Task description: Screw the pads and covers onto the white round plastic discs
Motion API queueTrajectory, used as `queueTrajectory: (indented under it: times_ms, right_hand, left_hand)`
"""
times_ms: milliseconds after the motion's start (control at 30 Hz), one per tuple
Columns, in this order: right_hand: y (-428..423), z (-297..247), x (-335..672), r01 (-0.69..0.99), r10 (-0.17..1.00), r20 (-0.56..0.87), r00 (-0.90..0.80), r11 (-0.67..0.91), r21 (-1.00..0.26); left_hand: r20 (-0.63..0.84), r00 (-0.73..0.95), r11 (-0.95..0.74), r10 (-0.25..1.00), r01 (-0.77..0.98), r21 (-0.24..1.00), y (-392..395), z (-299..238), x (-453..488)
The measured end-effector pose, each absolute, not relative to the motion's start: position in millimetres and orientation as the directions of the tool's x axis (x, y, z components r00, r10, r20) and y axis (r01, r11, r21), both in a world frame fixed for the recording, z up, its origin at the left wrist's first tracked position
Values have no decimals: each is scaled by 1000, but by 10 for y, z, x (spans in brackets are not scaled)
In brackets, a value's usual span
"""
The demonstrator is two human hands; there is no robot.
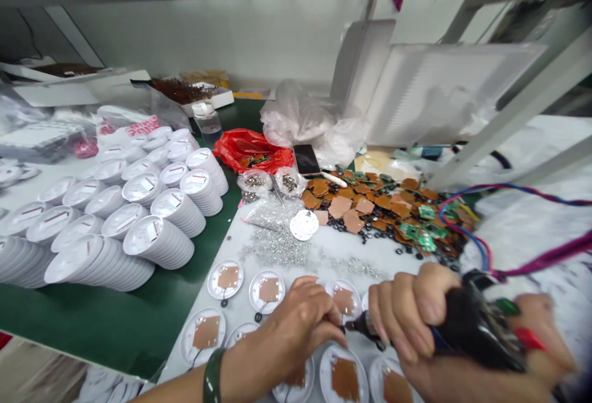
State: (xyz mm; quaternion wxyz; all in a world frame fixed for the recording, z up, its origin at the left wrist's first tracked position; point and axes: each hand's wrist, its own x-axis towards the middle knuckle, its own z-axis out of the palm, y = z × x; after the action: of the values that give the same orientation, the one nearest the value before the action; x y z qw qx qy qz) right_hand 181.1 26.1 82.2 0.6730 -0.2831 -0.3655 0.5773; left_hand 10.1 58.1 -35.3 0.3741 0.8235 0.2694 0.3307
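My right hand (411, 313) is wrapped round a black electric screwdriver (467, 326) whose tip points left, just above the white round discs. My left hand (300, 323) is closed in a pinch at the screwdriver's tip, holding something too small to make out. A green bangle (213, 375) sits on my left wrist. Under both hands lie several white round discs (267, 291), each with a brown square board on it. A disc with its brown board (345, 378) lies right below the tip.
Stacks of white round covers (157, 240) fill the green table at left. A pile of small screws (277, 246), brown boards (342, 206), green circuit boards (423, 236) and black rings lie behind. A phone (306, 158), red bag (252, 149) and coloured wires (481, 249) are farther back.
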Motion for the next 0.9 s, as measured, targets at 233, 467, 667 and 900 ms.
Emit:
queueTrajectory:
  times_ms: [233,467,667,900]
  right_hand:
    - [261,823,1849,-580,988,145,-51,89,-810]
    - [95,675,2071,-503,968,72,-240,-60,-862]
    - [7,619,2130,-539,970,91,-225,-46,-841]
    - [48,502,2061,-590,969,144,-200,-2,-807]
  left_hand:
    - [230,700,-496,676,201,845,538,-225,107]
    - [313,701,-599,641,201,775,332,-326,5]
    - [411,600,-681,686,330,654,198,-313,35]
    - [324,657,-589,680,227,775,213,-99,131]
